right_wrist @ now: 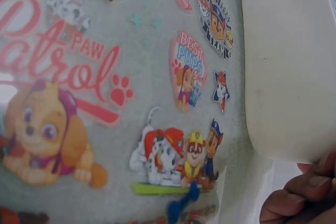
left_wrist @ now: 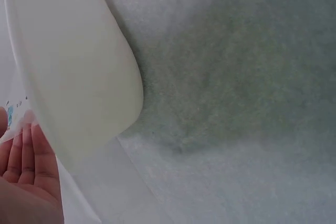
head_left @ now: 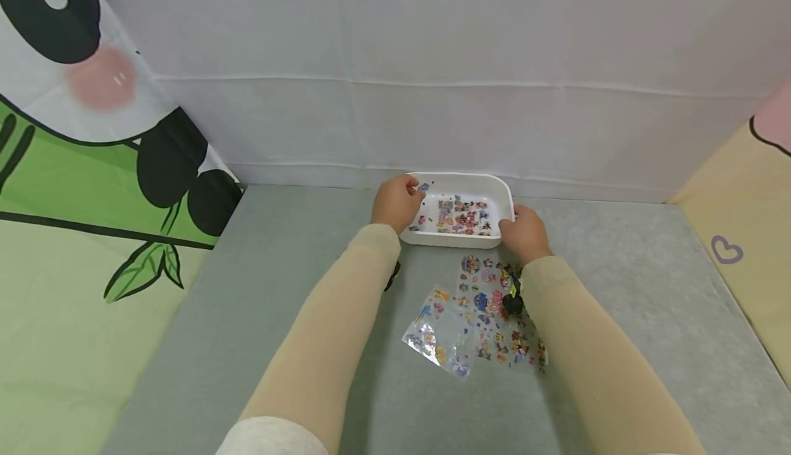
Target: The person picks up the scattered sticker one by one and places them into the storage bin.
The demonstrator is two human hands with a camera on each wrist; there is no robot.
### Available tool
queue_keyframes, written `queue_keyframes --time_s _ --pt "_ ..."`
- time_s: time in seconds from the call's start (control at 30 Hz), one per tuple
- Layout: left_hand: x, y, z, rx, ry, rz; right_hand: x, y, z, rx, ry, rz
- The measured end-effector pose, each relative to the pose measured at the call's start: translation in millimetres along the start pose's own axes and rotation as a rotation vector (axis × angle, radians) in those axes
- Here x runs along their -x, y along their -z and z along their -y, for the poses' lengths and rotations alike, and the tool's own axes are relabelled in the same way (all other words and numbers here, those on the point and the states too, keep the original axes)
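On the tabletop (head_left: 296,283), the left hand (head_left: 398,202) pinches a sticker sheet (left_wrist: 14,113); the right hand (head_left: 525,234) grips the white tray (head_left: 454,241), best held steady.

Screened-off tabletop workspace; kind of building can't be told. Mottled grey tabletop (head_left: 296,249) at 6 o'clock, creased white cloth backdrop (head_left: 432,43) at 12, green cartoon-print hanging (head_left: 74,180) at 9, tan heart-printed panel (head_left: 754,201) at 3, screening three sides
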State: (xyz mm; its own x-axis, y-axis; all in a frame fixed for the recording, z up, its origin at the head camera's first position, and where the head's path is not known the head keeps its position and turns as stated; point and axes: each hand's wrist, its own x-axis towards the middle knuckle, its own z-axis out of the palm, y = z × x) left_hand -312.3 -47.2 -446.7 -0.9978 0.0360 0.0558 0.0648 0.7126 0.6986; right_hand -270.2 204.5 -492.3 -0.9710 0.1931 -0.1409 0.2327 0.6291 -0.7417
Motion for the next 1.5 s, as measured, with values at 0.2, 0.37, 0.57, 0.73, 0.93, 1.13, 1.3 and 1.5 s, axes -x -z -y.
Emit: queue_keyframes --time_s 0.2,0.37,0.57,0.73,0.93,1.13,1.3,1.5 --pt "-3.9 3.5 6.9 -0.032 -0.006 -0.039 0.9 -0.3 0.6 0.001 0.001 0.003" --pt "-11.0 7.5 15.1 -0.042 -0.014 -0.057 1.8 -0.2 1.1 0.003 0.020 -0.006" --pt "-12.1 14.0 20.4 -0.043 -0.036 -0.042 2.2 0.6 0.2 0.008 0.023 -0.010" --pt "-10.2 18.4 22.4 -0.083 -0.078 -0.034 0.5 1.1 -1.2 0.016 0.027 -0.011" --pt "-3.0 19.3 23.8 -0.109 -0.068 0.009 -0.8 0.8 -1.9 0.024 0.025 -0.011" --pt "7.8 18.9 21.9 -0.128 -0.127 0.036 -0.7 1.0 -1.0 0.023 0.030 -0.009" --pt "18.7 20.5 14.9 -0.131 -0.195 0.077 -0.4 0.0 -0.8 0.021 0.027 -0.006" --pt "28.1 19.1 13.3 -0.110 -0.235 0.114 -0.4 -1.7 -1.2 0.004 0.017 -0.015"
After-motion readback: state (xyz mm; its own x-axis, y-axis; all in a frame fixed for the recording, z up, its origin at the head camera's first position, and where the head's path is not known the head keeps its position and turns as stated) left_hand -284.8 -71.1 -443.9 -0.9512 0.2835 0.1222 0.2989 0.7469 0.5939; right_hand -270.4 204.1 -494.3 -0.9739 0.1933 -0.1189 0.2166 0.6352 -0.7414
